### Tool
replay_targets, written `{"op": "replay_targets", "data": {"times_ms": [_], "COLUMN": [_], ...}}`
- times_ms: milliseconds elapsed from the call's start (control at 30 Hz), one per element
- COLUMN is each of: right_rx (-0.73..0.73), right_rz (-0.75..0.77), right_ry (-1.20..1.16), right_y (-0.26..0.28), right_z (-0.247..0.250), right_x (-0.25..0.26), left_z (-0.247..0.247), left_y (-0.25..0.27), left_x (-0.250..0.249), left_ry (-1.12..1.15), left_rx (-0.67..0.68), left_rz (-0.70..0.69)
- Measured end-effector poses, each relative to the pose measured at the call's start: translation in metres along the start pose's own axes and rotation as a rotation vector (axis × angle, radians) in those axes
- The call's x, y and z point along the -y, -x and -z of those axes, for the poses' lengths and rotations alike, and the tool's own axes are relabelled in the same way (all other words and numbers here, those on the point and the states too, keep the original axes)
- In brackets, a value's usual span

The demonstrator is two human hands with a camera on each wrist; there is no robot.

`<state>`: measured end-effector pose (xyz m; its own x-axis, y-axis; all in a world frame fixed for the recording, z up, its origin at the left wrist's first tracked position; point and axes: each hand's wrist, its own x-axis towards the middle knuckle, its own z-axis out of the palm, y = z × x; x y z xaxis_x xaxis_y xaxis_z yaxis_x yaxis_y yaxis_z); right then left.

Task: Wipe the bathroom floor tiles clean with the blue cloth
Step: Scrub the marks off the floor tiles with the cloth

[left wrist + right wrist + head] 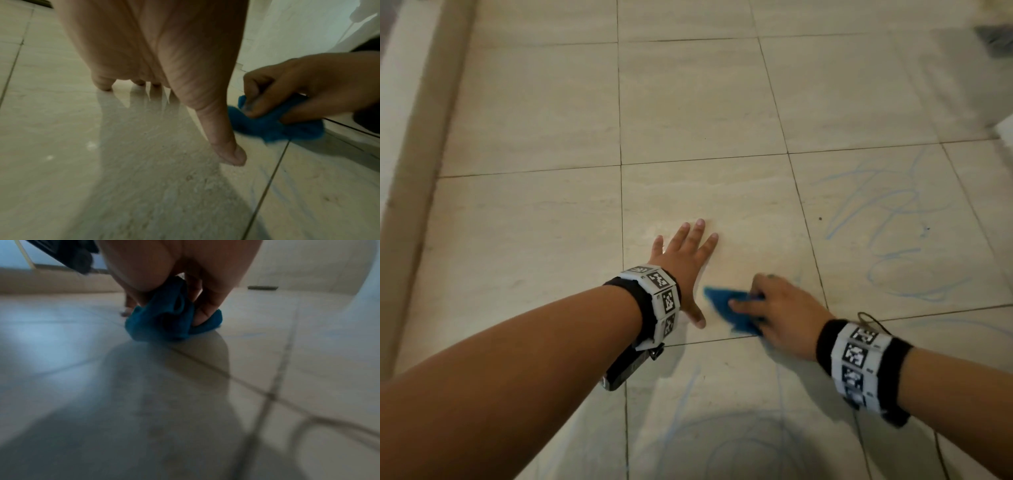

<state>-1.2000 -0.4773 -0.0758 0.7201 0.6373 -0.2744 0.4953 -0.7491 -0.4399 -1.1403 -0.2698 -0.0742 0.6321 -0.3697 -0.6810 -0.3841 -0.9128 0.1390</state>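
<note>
The blue cloth (736, 310) is a small, fuzzy, deep-blue rag, bunched into folds rather than spread flat. It lies on the floor (534, 130) near the lower edge of a beige tile, just above the grout line (715, 340) that runs under it, with one pointed corner sticking out to the left. No label or print shows on it.

The right hand (780, 315) grasps the cloth, fingers and thumb curled round the bunched fabric and pressing it down on the tile; the right wrist view shows folds of cloth (170, 316) squeezed between the fingers. The cloth and this hand are blurred.

The left hand (685, 263) lies just beside the cloth on the same tile, released and flat, fingers spread and straight, the thumb (228, 146) pointing toward the cloth and close to it, touching the floor at its tip.

Both wrists carry black bands with white blocks printed in black-and-white square code patterns (666, 298); none of it reads as letters.

Light blue scribbles (893, 233) mark the tile to the right of the cloth, and more blue loops (739, 442) mark the tiles toward the near edge of the floor. The scribbles form no readable words. A beige raised border (417, 144) runs along the floor's left edge.
</note>
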Motion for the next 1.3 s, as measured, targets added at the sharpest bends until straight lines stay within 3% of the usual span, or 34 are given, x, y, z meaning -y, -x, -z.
{"op": "replay_targets", "data": {"times_ms": [100,167,300,367,467,533,567,667,733,800,900,967,1100,1167,1233,1300], "right_rx": [-0.254,-0.312,-0.045,-0.01,-0.271,-0.342,-0.336,-0.196,-0.072,-0.092,-0.266,-0.254,-0.138,-0.125,-0.163,-0.252], "right_rz": [-0.378,-0.471,-0.047,-0.029,-0.403,-0.589,-0.559,-0.196,-0.102,-0.183,-0.427,-0.405,-0.103,-0.052,-0.121,-0.323], "right_ry": [-0.077,-0.089,-0.062,-0.063,-0.07,-0.068,-0.06,-0.038,-0.052,-0.037,-0.015,0.017,0.042,0.052,0.053,0.034], "right_y": [-0.011,-0.009,0.016,0.011,-0.004,0.002,0.007,0.022,0.019,0.009,0.01,0.019,0.034,0.028,0.014,0.005], "right_z": [0.019,0.019,-0.004,0.002,0.024,0.031,0.03,0.009,0.006,0.015,0.026,0.022,-0.007,-0.012,-0.005,0.009], "right_x": [-0.042,-0.044,-0.002,-0.014,-0.06,-0.073,-0.067,-0.03,-0.024,-0.039,-0.067,-0.061,-0.014,-0.005,-0.017,-0.043], "left_z": [0.0,0.001,0.001,0.001,0.001,0.0,0.0,0.0,0.0,0.001,0.001,0.0,-0.001,0.0,0.001,0.001], "left_y": [0.0,-0.001,-0.001,-0.001,-0.001,0.0,0.0,-0.001,-0.002,-0.001,0.0,-0.001,-0.002,-0.002,-0.001,0.0], "left_x": [0.0,0.0,0.0,0.0,0.0,0.0,0.0,0.001,0.001,0.0,0.0,0.0,0.002,0.001,0.0,0.0], "left_ry": [0.005,0.01,0.005,0.007,0.0,-0.006,-0.005,-0.001,-0.002,0.001,0.005,0.006,0.001,0.0,0.001,0.004], "left_rx": [0.001,0.009,0.01,0.01,0.012,0.011,0.011,0.011,0.014,0.013,0.014,0.016,0.012,0.017,0.012,0.01], "left_rz": [-0.001,0.003,0.005,0.002,0.003,0.004,0.003,-0.001,0.0,0.001,0.003,0.003,0.001,0.002,0.001,0.002]}}
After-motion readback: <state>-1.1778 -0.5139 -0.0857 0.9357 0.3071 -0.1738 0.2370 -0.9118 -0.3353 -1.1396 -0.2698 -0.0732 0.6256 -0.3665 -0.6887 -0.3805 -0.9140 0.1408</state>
